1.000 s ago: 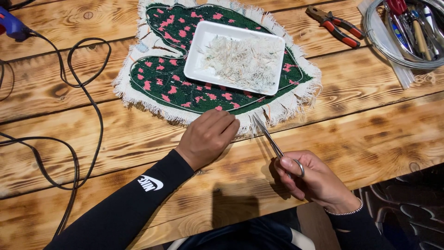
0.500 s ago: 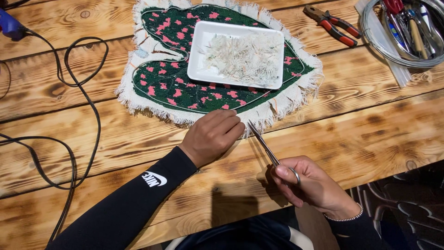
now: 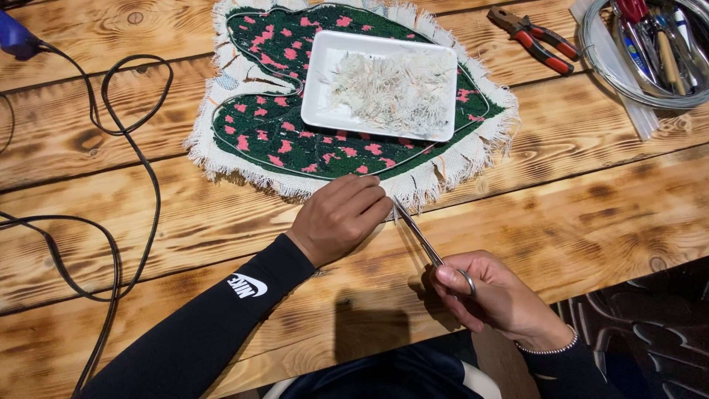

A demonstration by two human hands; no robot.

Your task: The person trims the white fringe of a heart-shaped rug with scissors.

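Bare tabletop [image 3: 591, 199] between mat [image 3: 258, 140], pliers [image 3: 535, 38]

Worktop [image 3: 576, 214]: pale wood planks scorched with dark brown grain. Mat [image 3: 281, 140]: dark green field dotted with pink patches, outlined by a thin pale line, bordered by an off-white frayed fringe. Tray [image 3: 317, 96]: white, holding whitish-grey clippings. Scissors [image 3: 421, 236]: silver steel. Pliers [image 3: 535, 38]: dark head, red handles with black trim. Cable [image 3: 140, 170]: black. Left sleeve [image 3: 199, 332]: black with 1 white mark. Right wrist bracelet [image 3: 550, 346]: silver beads. Wire coil [image 3: 613, 77]: grey.
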